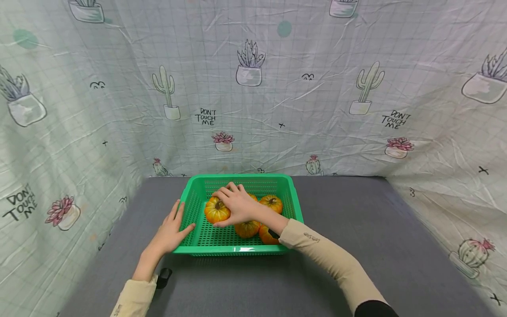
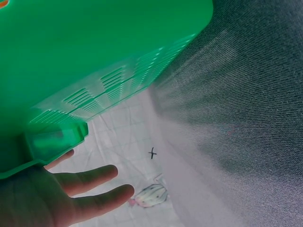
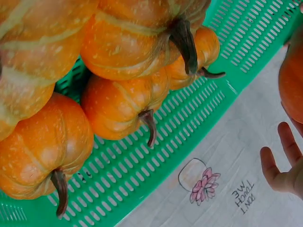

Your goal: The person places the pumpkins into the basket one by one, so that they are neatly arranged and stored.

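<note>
A green plastic basket (image 1: 233,250) holds several small orange pumpkins, among them one at the back right (image 1: 271,202) and one near the front (image 1: 247,230). My right hand (image 1: 240,205) reaches across them and grips a yellow-orange pumpkin (image 1: 216,211) at the basket's left part, thumb on the near side and fingers over its top. In the right wrist view, that pumpkin (image 3: 291,80) is cut off by the frame edge. My left hand (image 1: 168,233) rests at the left rim with fingers straight and spread; its fingers (image 2: 87,179) extend past the rim in the left wrist view.
The basket stands on a dark grey tabletop (image 1: 340,211), near its back edge. A pale cloth (image 1: 277,132) printed with potted cacti hangs behind and at both sides. A black strap (image 1: 164,278) is at my left wrist.
</note>
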A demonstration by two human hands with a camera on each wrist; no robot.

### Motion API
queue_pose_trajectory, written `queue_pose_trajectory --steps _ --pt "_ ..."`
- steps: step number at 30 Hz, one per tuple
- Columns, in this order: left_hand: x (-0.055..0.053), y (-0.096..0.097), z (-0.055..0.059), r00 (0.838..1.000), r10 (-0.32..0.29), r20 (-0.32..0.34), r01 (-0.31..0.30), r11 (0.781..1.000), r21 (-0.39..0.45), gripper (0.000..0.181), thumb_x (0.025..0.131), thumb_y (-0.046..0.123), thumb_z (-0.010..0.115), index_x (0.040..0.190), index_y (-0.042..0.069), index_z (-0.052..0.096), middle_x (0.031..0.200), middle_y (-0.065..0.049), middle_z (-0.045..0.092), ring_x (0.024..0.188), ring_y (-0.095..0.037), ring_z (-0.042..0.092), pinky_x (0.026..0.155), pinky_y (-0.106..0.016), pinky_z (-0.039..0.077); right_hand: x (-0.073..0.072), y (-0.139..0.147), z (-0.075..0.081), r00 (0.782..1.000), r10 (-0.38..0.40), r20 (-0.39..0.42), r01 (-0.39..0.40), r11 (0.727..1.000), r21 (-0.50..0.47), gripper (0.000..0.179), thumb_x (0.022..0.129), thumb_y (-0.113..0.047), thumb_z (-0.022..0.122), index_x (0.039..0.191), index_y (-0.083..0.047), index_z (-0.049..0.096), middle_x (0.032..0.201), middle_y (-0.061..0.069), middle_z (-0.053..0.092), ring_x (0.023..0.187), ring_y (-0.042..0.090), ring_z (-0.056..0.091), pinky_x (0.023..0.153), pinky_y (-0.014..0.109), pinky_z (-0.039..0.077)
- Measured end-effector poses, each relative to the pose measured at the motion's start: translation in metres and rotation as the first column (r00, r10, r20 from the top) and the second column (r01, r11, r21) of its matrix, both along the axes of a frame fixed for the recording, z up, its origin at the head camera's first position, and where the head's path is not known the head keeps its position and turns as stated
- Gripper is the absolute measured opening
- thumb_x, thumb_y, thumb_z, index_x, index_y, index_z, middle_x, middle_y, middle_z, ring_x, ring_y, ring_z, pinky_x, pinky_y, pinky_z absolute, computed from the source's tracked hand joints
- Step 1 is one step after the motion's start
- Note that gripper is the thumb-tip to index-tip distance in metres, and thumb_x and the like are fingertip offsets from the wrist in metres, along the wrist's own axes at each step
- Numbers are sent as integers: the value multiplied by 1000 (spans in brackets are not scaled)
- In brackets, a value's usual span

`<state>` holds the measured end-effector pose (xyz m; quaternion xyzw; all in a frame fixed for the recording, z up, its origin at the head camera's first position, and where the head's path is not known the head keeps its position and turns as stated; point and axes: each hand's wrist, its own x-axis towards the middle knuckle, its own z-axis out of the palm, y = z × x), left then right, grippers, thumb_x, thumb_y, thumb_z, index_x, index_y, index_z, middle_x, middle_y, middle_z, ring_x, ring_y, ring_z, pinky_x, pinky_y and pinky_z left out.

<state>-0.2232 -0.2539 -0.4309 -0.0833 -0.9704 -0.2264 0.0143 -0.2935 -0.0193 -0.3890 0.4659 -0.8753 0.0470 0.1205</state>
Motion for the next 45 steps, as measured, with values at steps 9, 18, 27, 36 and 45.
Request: queue_pose_trajectory --steps 9,18,27,36,45 --pt "0 0 -1 1000 -5 3 5 1000 -5 83 90 52 39 144 1 3 149 -21 -3 125 -56 16 89 -69 26 -2 -5 -7 1000 -3 -1 3 996 84 76 69 -67 56 128 -21 41 125 -3 45 102 17 35 79 35 31" --pt "-1 0 -1 1000 -9 1 9 1000 4 82 90 51 39 144 1 3 149 -21 -3 126 -55 16 90 -68 26 -6 -7 -14 1000 -14 11 12 989 148 75 68 -70 56 127 -27 40 122 -2 43 102 15 34 80 34 30" --pt "-1 -1 -2 1000 -14 5 14 1000 12 83 90 52 39 144 1 2 149 -21 -4 126 -55 15 92 -67 25 -8 -10 -18 999 -31 15 26 969 244 79 65 -68 61 131 -30 40 122 1 41 104 18 33 81 37 32" --pt "-2 -1 -2 1000 -20 -17 20 1000 12 80 91 47 42 143 0 3 149 -22 -3 125 -56 15 92 -68 24 -11 -12 -22 999 -22 39 9 955 295 80 64 -63 67 131 -30 40 126 -1 46 105 19 34 81 38 31" --pt "-1 -1 -3 1000 -20 -16 20 1000 14 77 92 37 45 143 0 3 149 -21 -4 126 -55 15 93 -67 23 -9 -13 -25 999 -32 0 30 938 346 81 67 -69 58 134 -29 38 126 -1 47 109 19 35 87 41 33"
